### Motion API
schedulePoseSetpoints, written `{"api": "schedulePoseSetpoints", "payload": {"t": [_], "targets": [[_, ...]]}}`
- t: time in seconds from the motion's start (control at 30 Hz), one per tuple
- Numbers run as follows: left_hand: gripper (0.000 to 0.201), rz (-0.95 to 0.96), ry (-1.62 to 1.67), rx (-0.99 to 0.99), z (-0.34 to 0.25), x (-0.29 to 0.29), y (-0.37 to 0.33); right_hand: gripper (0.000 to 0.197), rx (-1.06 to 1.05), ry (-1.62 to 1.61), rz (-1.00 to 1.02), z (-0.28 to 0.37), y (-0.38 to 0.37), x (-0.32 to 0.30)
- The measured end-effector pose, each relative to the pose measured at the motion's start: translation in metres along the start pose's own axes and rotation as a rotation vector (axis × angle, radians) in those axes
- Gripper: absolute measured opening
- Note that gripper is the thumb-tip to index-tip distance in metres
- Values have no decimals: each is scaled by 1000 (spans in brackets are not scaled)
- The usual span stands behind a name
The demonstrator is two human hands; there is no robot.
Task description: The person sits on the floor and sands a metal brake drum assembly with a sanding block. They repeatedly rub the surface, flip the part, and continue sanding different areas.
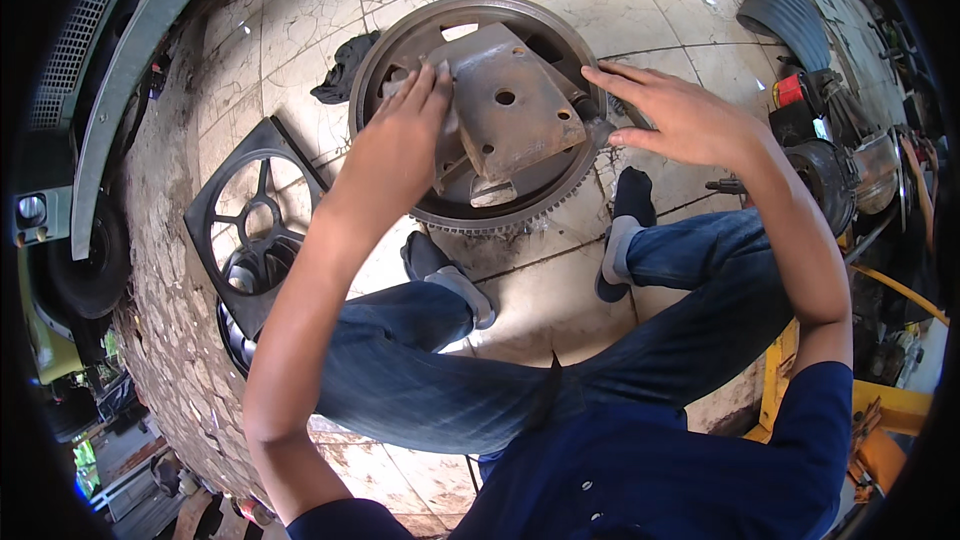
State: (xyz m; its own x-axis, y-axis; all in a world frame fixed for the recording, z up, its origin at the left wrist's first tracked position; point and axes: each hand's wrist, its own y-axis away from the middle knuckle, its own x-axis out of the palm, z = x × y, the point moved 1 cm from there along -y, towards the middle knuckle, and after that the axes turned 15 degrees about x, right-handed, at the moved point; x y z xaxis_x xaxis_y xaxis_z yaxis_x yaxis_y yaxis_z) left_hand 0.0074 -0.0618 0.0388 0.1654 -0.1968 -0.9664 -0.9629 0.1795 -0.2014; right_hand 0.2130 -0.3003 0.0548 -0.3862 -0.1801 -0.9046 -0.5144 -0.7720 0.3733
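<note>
A large toothed flywheel (563,33) lies on the tiled floor in front of me. On top of it rests a rusty, bent steel bracket (535,130) with a larger middle hole and smaller holes near its corners. My left hand (398,140) is at the bracket's left edge, fingers stretched out and close together, the thumb hidden. At the flywheel's right rim, my right hand (680,115) has its thumb and fingers spread apart. A small grey piece (600,133) shows by its thumb; I cannot make out what it is.
A black fan shroud (305,162) stands left of my legs, and a dark cloth (345,68) lies beside the flywheel. A curved black ribbed piece (787,15) and machine parts (825,165) sit to the right. Along the left runs a vehicle bumper (120,90); a yellow frame (775,380) is at lower right.
</note>
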Motion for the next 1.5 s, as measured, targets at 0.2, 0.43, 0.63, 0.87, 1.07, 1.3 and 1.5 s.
{"api": "schedulePoseSetpoints", "payload": {"t": [0.2, 0.43, 0.63, 0.87, 1.07, 1.3, 1.5], "targets": [[56, -87, 180, -13, 22, 2, -8, 73, 8, -13, 24, 1, -1, 0], [58, -57, -16, 96, 12, 4, -2, 69, -10, -6, 27, -2, -3, 2], [59, 37, -37, 15, -5, 6, -3, 68, -6, -19, 47, -4, -6, 3], [51, -92, 47, -11, 10, 13, -17, 66, -7, -10, 67, -5, -6, 4], [59, -62, -37, 48, -5, 14, -7, 65, 17, -9, 117, -9, -4, 1], [58, 44, -50, 84, -32, 8, 7, 64, 54, -24, 130, -8, -2, -2], [58, -26, -4, 75, -15, 6, -10, 62, -35, -44, -9, -16, -5, 3]]}}
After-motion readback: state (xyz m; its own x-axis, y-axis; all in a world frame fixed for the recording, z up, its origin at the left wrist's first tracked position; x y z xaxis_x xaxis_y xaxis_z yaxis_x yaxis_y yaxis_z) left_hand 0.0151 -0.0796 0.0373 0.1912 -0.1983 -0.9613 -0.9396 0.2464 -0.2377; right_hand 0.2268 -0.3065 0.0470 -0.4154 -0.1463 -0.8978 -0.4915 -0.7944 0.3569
